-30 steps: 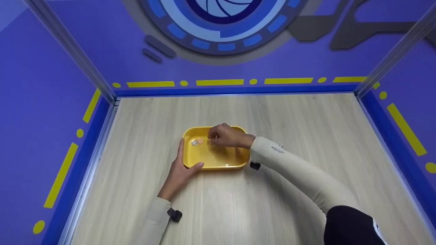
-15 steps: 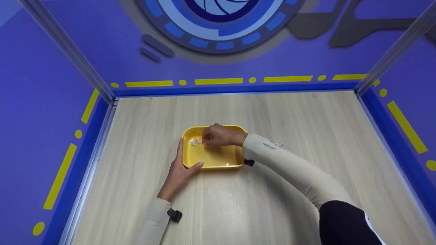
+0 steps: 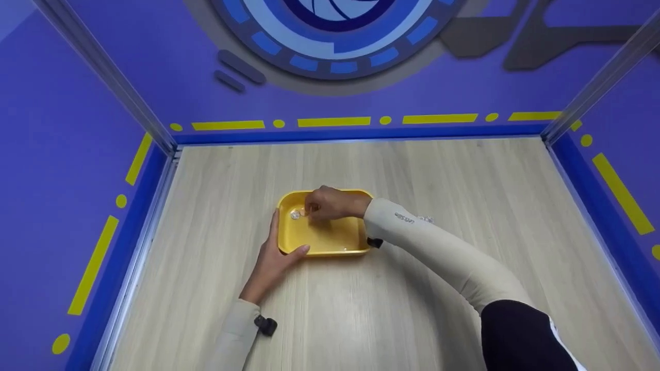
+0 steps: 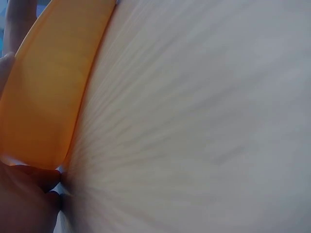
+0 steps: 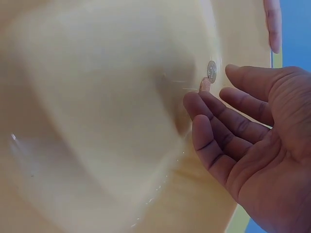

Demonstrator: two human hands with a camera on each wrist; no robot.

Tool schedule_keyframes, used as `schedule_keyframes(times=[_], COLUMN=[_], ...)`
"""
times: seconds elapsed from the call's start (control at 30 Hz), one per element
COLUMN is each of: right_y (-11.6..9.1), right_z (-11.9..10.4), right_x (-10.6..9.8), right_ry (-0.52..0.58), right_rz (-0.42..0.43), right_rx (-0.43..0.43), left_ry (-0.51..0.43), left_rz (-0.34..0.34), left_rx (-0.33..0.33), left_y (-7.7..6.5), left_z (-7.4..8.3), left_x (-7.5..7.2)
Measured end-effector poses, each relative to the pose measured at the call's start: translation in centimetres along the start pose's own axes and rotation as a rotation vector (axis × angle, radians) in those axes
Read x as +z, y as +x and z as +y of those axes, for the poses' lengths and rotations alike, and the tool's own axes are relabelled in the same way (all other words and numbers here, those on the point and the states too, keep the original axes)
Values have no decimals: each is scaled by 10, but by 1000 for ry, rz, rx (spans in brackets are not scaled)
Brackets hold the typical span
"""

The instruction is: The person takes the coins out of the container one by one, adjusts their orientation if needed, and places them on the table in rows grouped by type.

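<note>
A yellow rectangular tray [image 3: 330, 242] lies on the table. In the head view my left hand [image 3: 270, 263] holds its near left corner, thumb on the front rim and fingers along the left wall. The left wrist view shows the tray's orange-looking outer wall [image 4: 58, 77] beside the fingers. My right hand [image 5: 272, 131] is inside the tray, its fingers loosely bent and thumb apart, with nothing visible between them. By its fingertips lie a copper-coloured coin [image 5: 204, 85] and a silver coin [image 5: 212, 71], side by side on the tray's floor. Whether a fingertip touches the copper coin I cannot tell.
Small silvery pieces [image 3: 426, 219] lie on the table beyond the right sleeve, which partly covers them. The wood-patterned table [image 3: 232, 180] is bounded by blue panels [image 3: 335, 103] at the back and both sides.
My right hand has moved left inside the tray, closer to the two coins, and now partly covers the copper one in the head view. The left hand keeps its hold.
</note>
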State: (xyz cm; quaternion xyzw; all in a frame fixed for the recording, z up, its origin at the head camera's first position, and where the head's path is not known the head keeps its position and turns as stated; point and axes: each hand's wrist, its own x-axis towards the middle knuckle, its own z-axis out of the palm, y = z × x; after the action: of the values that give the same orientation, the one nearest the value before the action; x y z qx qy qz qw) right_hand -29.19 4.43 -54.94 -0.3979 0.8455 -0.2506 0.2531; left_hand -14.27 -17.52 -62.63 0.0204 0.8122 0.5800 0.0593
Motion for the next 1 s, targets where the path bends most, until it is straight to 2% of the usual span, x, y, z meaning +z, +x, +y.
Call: schedule_keyframes(times=[0.2, 0.43, 0.7, 1.0], right_y=[6, 10, 10, 16], right_z=[4, 11, 12, 8], right_x=[4, 9, 11, 16], right_ry=[-23, 24, 74, 45], right_rz=[-19, -34, -88, -56], right_rx=[5, -24, -65, -45], left_ry=[4, 19, 16, 25], left_rz=[1, 9, 0, 0], left_rx=[8, -7, 12, 17], left_y=[0, 0, -1, 0], left_z=[1, 1, 2, 2], left_x=[-1, 0, -1, -1])
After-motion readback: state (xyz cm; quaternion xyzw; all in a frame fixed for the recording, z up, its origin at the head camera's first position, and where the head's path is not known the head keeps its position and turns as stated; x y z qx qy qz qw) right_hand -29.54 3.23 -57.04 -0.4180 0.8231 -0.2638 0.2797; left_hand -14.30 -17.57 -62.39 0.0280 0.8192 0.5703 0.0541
